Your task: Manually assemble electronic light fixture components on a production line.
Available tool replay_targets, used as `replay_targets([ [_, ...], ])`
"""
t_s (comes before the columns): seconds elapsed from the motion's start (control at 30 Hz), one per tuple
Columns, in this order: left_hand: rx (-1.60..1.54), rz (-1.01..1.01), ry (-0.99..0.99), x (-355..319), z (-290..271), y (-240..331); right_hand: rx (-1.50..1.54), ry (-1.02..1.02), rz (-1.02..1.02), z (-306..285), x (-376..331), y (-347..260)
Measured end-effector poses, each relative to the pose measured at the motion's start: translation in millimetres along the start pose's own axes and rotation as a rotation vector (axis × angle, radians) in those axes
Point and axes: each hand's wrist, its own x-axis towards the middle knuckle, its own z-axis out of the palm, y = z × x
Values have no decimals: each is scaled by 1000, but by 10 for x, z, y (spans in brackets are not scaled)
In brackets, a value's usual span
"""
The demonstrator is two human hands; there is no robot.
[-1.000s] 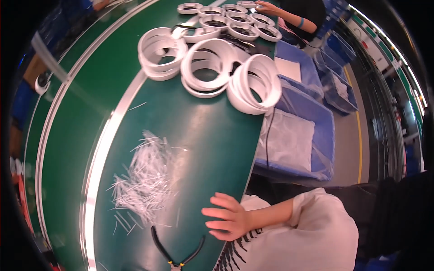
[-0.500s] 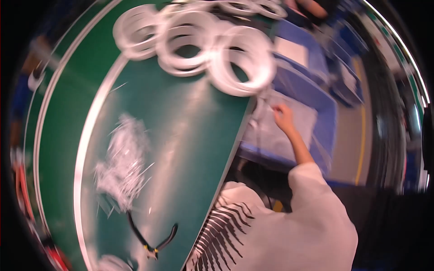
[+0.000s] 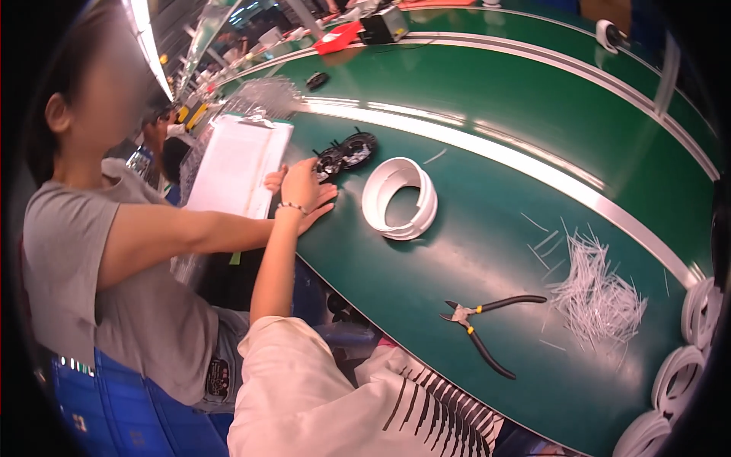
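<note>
My left hand [image 3: 304, 194] comes up from my white sleeve and lies flat on the near edge of the green table [image 3: 472, 114], holding nothing. Its fingertips touch two black round parts [image 3: 346, 151]. Just right of the hand stands a white ring-shaped spool [image 3: 400, 199]. A co-worker in a grey shirt sits at the left; their forearm [image 3: 190, 232] crosses toward my wrist and one of their hands [image 3: 272, 180] shows beside mine. My right hand is out of view.
Black-handled pliers [image 3: 483, 324] lie near the front edge, beside a heap of thin white strips [image 3: 598, 293]. More white rings [image 3: 685, 373] sit at the right rim. A white sheet [image 3: 236, 164] lies by the co-worker. Blue crates [image 3: 114, 411] stand at lower left.
The view has swung to the left. My right hand, which reached toward the blue bins on the right, is gone from view. My left hand now rests by the black parts.
</note>
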Motion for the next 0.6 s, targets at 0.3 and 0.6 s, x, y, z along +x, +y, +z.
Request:
replay_targets([
  [0.3, -743, 513, 86, -1422, -389, 1770, -12, 72, 14, 111, 671, -55],
  [0.6, -909, 372, -81, -1804, -276, 1867, -98, 135, 127, -144, 775, 87],
])
